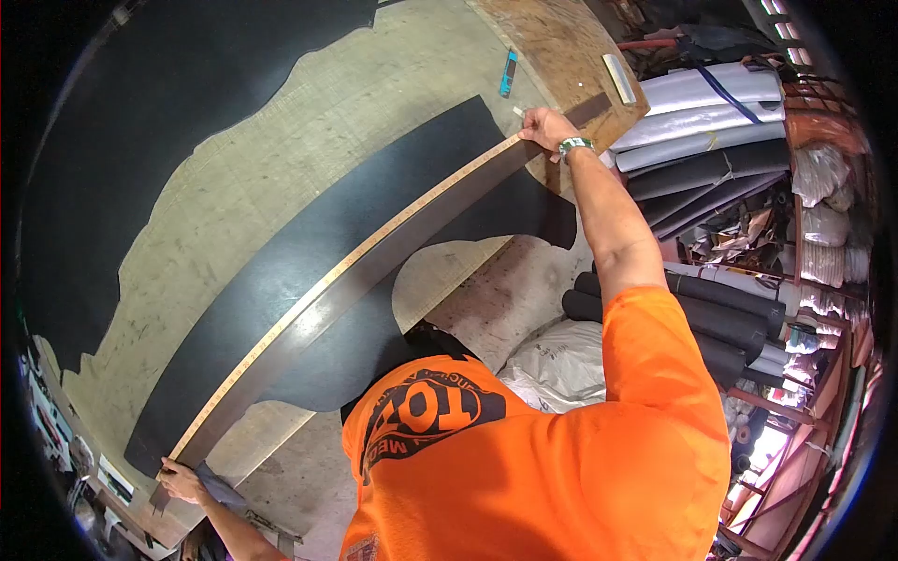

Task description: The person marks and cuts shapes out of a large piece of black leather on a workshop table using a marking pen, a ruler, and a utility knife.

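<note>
A black sheet of leather-like material (290,234) with a wavy near edge lies on the table. Across it runs a long dark metal straightedge (374,251), and a yellowish measuring tape (313,293) is stretched along the straightedge's far edge. My left hand (181,481) pinches the tape at the lower left, by the end of the straightedge. At the upper right, my right hand (545,128) has its fingers closed on the tape's other end. A small white piece (517,111) shows just beyond the right fingertips.
A blue utility knife (508,75) and a white bar-shaped object (618,79) lie beyond my right hand. Another large black sheet (187,93) covers the far left of the table (253,154). Rolls of material (702,117) and a white plastic bag (558,365) are on the right.
</note>
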Tool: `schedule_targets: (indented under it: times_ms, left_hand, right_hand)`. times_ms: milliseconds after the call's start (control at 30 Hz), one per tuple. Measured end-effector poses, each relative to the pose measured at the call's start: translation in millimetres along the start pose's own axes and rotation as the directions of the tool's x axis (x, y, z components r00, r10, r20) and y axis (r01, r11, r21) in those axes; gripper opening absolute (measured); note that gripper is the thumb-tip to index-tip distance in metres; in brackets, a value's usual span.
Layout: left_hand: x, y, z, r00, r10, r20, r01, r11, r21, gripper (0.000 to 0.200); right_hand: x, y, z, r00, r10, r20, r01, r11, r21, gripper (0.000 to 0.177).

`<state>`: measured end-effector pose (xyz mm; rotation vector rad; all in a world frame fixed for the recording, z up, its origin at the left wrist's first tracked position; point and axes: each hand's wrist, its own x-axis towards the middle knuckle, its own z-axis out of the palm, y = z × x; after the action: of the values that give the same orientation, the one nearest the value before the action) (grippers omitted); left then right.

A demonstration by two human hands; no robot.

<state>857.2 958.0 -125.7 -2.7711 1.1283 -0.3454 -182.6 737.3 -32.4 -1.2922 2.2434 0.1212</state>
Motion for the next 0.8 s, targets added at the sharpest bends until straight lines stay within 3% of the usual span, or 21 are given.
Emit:
schedule_targets:
  times_ms: [133,233,267,300,333,367,433,467,500,533,567,633,700,733,800]
  left_hand:
    - [-6,5,-5,0.999,-0.046,0.018,0.045,0.999,0.019,0.074]
    - [-4,-1,-5,1.000,-0.017,0.025,0.016,0.998,0.053,0.067]
    - [-1,0,-10,0.994,-0.023,0.105,0.018,0.998,0.054,0.055]
    - [-18,3,-21,0.927,0.375,0.023,-0.364,0.883,0.296,0.039]
    - [-43,64,-92,0.921,0.334,0.201,-0.380,0.882,0.277,0.034]
    - [-50,79,-109,0.947,0.138,0.290,-0.178,0.977,0.116,0.037]
    - [-58,82,-119,0.985,0.015,0.170,-0.034,0.994,0.106,0.036]
    - [-46,45,-76,0.981,0.160,0.111,-0.179,0.965,0.191,0.036]
    - [-40,44,-67,0.988,0.028,0.151,-0.065,0.966,0.250,0.044]
    - [-34,41,-47,0.990,-0.138,0.001,0.138,0.990,-0.024,0.058]
    - [-37,48,-51,0.978,-0.197,-0.061,0.185,0.969,-0.161,0.064]
    - [-37,49,-44,0.977,-0.199,-0.084,0.182,0.967,-0.177,0.063]
    - [-39,46,-42,0.975,-0.200,-0.098,0.176,0.961,-0.215,0.062]
    - [-39,45,-43,0.975,-0.195,-0.107,0.166,0.959,-0.230,0.061]
    - [-41,43,-44,0.973,-0.205,-0.104,0.177,0.956,-0.234,0.060]
  right_hand:
    - [0,-4,0,0.999,0.039,-0.011,-0.040,0.999,-0.035,0.026]
    - [12,10,7,0.991,-0.110,-0.071,0.096,0.979,-0.181,0.029]
    - [15,20,10,0.981,-0.161,-0.106,0.137,0.969,-0.207,0.032]
    - [41,53,16,0.956,-0.270,-0.115,0.208,0.899,-0.385,0.035]
    - [0,27,7,0.995,-0.004,-0.103,0.009,0.999,0.048,0.038]
    - [-4,16,10,0.998,-0.070,0.005,0.066,0.959,0.277,0.036]
    - [-12,4,12,0.955,-0.199,0.220,-0.011,0.718,0.696,0.035]
    - [66,77,25,0.956,-0.279,0.092,0.182,0.807,0.562,0.034]
    - [116,123,25,0.941,-0.337,-0.038,0.339,0.940,0.038,0.030]
    - [123,133,20,0.917,-0.398,-0.017,0.393,0.910,-0.130,0.015]
    - [152,168,37,0.964,-0.248,-0.092,0.256,0.785,0.564,0.006]
    - [145,156,42,0.992,-0.065,-0.106,0.123,0.391,0.912,0.012]
    - [99,124,24,0.964,-0.208,-0.166,0.261,0.852,0.454,0.013]
    - [79,113,17,0.949,-0.273,-0.158,0.295,0.946,0.136,0.014]
    - [48,91,1,0.968,-0.234,-0.091,0.248,0.951,0.184,0.017]
